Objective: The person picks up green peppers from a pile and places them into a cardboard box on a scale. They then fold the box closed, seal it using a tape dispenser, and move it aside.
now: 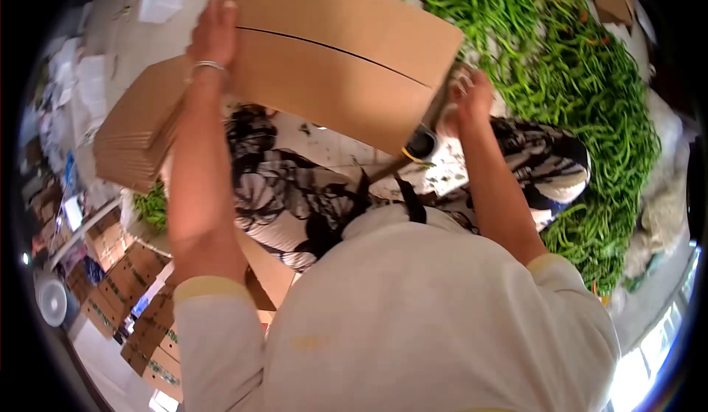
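A closed cardboard box (332,61) with a dark seam between its flaps is held up in front of me, tilted. My left hand (214,32) grips its left end, fingers on the edge. At the box's right end is my right hand (468,98), its fingers bent against the side, partly hidden behind the edge. A roll of tape (420,145) shows just below the box's lower right corner, close to my right hand; what holds it is hidden.
Folded cardboard sheets (136,128) are stacked at the left. Green peppers (590,109) cover the floor on the right. Printed cartons (133,279) stand at the lower left, near a white fan-like object (51,300). My crossed legs (287,191) lie below the box.
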Action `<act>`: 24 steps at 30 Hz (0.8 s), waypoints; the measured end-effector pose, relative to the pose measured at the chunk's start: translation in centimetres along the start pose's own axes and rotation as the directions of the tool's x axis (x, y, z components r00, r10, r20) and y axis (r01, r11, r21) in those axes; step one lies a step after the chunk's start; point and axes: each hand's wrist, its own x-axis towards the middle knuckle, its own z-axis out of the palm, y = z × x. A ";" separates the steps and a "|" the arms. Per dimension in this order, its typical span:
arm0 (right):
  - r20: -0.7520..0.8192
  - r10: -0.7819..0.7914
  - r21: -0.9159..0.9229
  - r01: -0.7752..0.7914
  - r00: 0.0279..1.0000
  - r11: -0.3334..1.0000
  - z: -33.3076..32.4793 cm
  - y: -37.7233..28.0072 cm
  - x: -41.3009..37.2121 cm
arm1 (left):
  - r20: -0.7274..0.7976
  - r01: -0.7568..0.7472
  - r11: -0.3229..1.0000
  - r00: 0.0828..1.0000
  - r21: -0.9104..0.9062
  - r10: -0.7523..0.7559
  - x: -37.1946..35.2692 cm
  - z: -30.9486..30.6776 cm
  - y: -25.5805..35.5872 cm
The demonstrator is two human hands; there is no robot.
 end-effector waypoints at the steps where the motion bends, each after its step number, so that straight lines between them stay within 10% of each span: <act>1: -0.047 0.115 -0.018 -0.116 0.992 0.993 -1.8 1.7 2.3 | 0.001 -0.018 1.000 1.000 -0.015 0.018 0.4 0.4 -0.3; 4: -0.052 0.233 -0.398 -0.234 0.971 0.887 -5.4 7.6 4.0 | 0.006 -0.012 1.000 1.000 -0.026 0.012 0.1 -0.1 -1.0; 7: 0.152 0.322 -0.965 0.069 0.934 0.255 -8.3 13.1 5.6 | -0.022 -0.033 0.998 0.999 -0.052 0.032 0.1 -0.3 -0.9; 9: 0.211 0.458 -0.889 0.364 0.864 -0.278 -9.7 16.3 6.9 | -0.039 -0.046 0.996 0.998 -0.073 0.044 0.2 -0.3 -0.8; 11: 0.214 0.500 -0.796 0.446 0.839 -0.409 -10.6 19.3 6.8 | -0.043 -0.052 0.995 0.998 -0.087 0.048 -0.2 -0.6 -0.3; 15: -0.002 0.315 -1.000 0.002 0.949 -0.012 -10.3 20.9 -0.7 | -0.076 -0.098 0.993 0.993 -0.063 0.093 -0.6 -0.4 0.0; 24: -0.164 0.464 -0.793 -0.396 0.871 0.464 -8.9 23.4 -4.8 | -0.095 -0.130 0.987 0.988 -0.096 0.121 -1.5 -0.8 1.6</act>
